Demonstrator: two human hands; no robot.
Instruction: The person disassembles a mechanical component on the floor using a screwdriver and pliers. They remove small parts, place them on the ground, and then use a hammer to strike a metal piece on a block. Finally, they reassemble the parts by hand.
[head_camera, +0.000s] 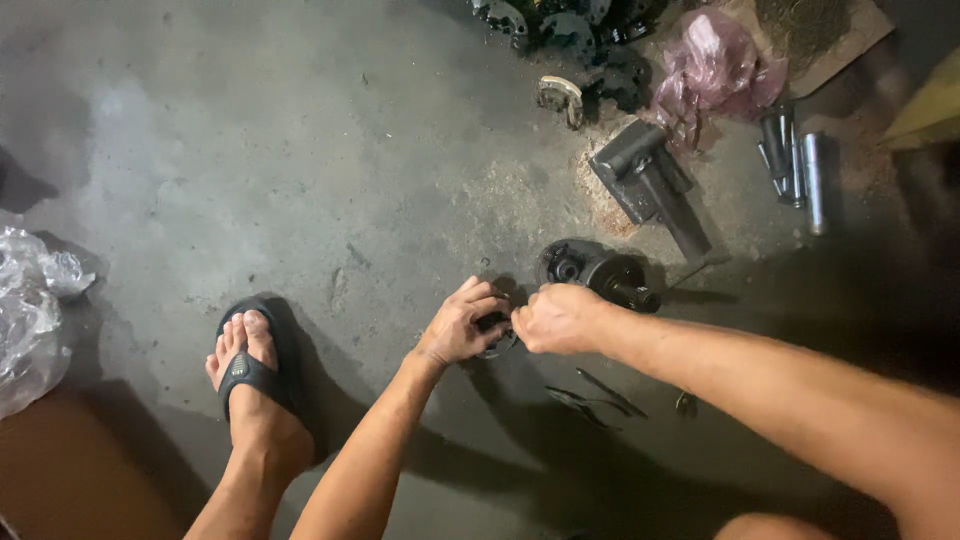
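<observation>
Head view looks down on a grey, dusty concrete floor (300, 150) where both hands meet over a small dark round metal part (497, 338). The left hand (460, 325) curls its fingers around that part from the left side, gripping it just above the floor. The right hand (558, 318) is clenched tight against the part's right edge, thumb and fingers pinched together at it (what, if anything, sits between those fingertips is hidden). Just behind the hands lies a dark cylindrical metal assembly with a short shaft (600, 272), and beyond that a black angular metal block (648, 180). Near the right forearm, thin dark metal tools (598, 398) lie flat on the floor. Further off to the upper right are grey steel cylinders (800, 165) lying side by side and a crumpled pink plastic bag (715, 60). To the left, a bare foot in a black flip-flop sandal (250, 375) rests flat, with clear crumpled plastic wrap (30, 310) at the frame's edge.
</observation>
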